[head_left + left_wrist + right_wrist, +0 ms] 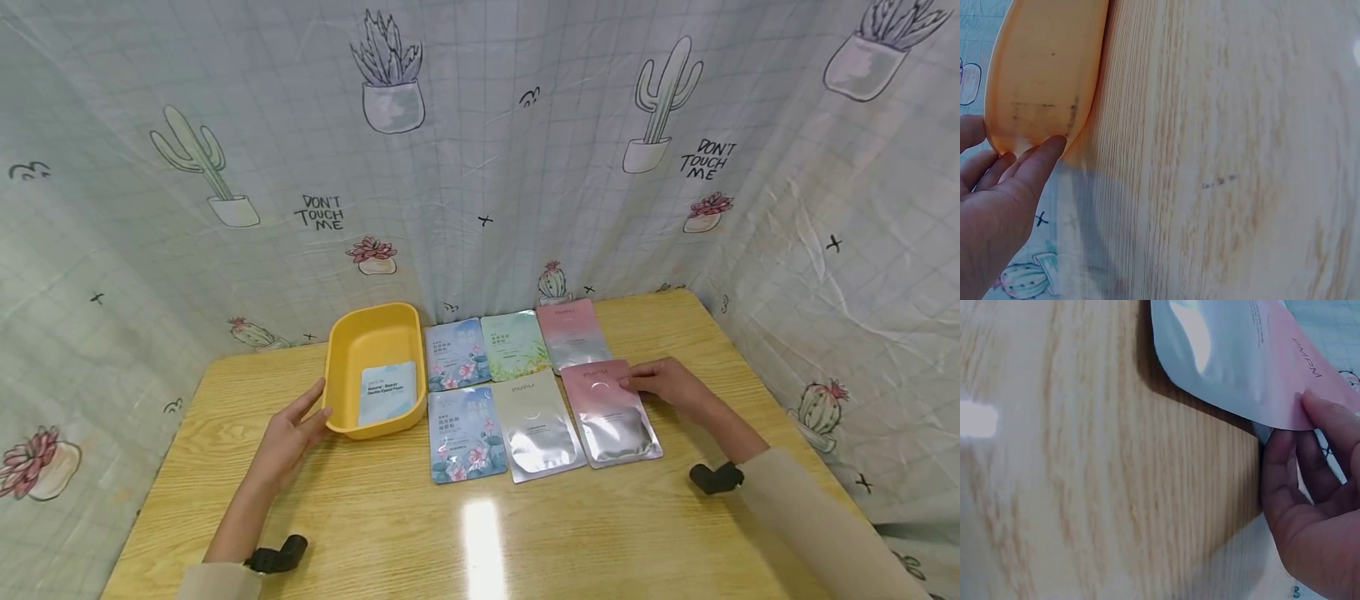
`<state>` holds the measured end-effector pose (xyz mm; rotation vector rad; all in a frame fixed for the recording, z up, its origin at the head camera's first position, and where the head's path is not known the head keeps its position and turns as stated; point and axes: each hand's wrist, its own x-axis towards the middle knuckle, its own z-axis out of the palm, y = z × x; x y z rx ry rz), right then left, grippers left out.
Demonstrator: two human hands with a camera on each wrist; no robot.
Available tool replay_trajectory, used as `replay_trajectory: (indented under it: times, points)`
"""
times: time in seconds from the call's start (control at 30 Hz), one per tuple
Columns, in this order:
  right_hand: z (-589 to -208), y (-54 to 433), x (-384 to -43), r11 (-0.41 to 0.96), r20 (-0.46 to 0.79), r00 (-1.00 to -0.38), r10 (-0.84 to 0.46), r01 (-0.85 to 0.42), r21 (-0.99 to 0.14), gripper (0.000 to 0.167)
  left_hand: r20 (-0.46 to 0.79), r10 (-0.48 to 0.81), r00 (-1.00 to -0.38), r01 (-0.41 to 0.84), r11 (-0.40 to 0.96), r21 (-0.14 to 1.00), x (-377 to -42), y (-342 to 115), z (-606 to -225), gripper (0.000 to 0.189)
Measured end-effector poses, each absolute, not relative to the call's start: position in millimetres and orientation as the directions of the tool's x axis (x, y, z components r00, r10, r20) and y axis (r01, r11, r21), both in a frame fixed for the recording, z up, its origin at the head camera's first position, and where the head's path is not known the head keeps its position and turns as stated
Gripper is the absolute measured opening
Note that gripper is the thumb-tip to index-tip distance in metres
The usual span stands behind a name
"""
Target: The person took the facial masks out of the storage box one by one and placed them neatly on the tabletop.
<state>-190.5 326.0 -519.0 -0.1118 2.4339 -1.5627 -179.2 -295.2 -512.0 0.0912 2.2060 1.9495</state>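
Note:
In the head view my left hand (288, 433) touches the left side of a yellow plastic basket (337, 350). Its fairly straight fingers (1054, 147) lie against the outer wall. A pale blue packet (387, 392) of eyelid tape lies inside. At the right my right hand (667, 385) pinches the upper right edge of a pink-and-silver face mask packet (609, 412), thumb on top and fingers underneath. That edge stands a little off the table in the right wrist view.
Beside the basket, several packets form two rows: blue floral ones (456, 354), a green one (516, 343), a cream-and-silver one (536, 425) and another pink one (573, 329). They lie on a wooden table (390, 517). A printed curtain (480, 150) hangs behind.

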Motion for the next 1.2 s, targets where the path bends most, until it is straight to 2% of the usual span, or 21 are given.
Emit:
replay_trajectory:
  times: [0.33, 0.57, 0.77, 0.97, 1.2]
  points:
    - [-517.6, 326.3, -190.3, 0.425, -0.168, -0.969, -0.184, 0.076, -0.902, 0.037, -0.111, 0.179, -0.978, -0.090, 0.120, 0.989, -177.8, -294.3, -510.8, 0.076]
    - [-519.2, 325.0, -189.3, 0.392, -0.207, -0.974, -0.093, 0.155, -0.907, 0.040, -0.113, 0.180, -0.977, -0.091, 0.122, 0.988, -176.4, -294.6, -511.9, 0.076]
    - [-514.0, 324.9, -188.7, 0.340, -0.239, -0.965, -0.111, 0.189, -0.921, 0.042, -0.104, 0.190, -0.976, -0.085, 0.105, 0.991, -178.0, -293.6, -512.4, 0.075]
    - [-520.4, 327.4, -190.3, 0.286, -0.227, -0.966, -0.123, 0.184, -0.940, 0.039, -0.101, 0.195, -0.976, -0.082, 0.103, 0.991, -179.6, -292.9, -511.1, 0.075]
    - [-521.3, 326.5, -192.0, 0.338, -0.197, -0.972, -0.128, 0.144, -0.930, 0.035, -0.109, 0.188, -0.976, -0.089, 0.112, 0.990, -177.2, -293.7, -512.5, 0.076]
